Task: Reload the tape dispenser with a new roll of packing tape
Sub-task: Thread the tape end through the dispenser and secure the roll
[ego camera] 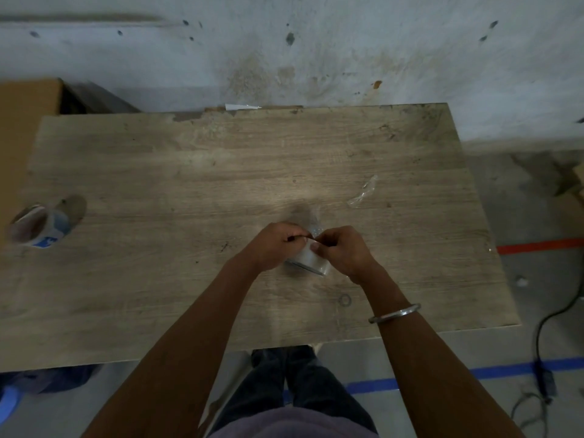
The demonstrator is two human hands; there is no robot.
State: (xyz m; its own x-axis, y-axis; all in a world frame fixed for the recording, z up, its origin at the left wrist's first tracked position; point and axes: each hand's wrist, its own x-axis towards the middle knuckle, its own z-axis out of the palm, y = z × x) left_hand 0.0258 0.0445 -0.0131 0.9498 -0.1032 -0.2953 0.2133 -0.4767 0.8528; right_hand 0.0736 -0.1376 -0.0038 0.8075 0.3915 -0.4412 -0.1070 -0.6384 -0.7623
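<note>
Hands first: your left hand (274,246) and right hand (343,248) are both curled around the clear roll of packing tape (311,260), which sits between them just above the near middle of the wooden table (221,172). The fingertips of both hands meet at the top of the roll, and your right thumb presses on its outer face. It looks as though you are picking at the free end of the tape or at a bit of wrapping, so treat this as the unsealing step.

To do it well, keep the left hand steady as the anchor and let the right one do the peeling. Lift the edge across its full width, not from one corner, or clear tape is likely to split into a sliver. Pull slowly and flat along the roll.

Much is unclear here. Your fingers cover the top of the roll, so you cannot tell whether an end is already lifted. The roll itself is blurred and see-through. No dispenser is plainly visible; the blue-and-white roll-shaped object (39,227) at the far left edge is distorted, and what it is stays uncertain. A crumpled clear scrap (363,192) lies on the table to the right, farther back.
</note>
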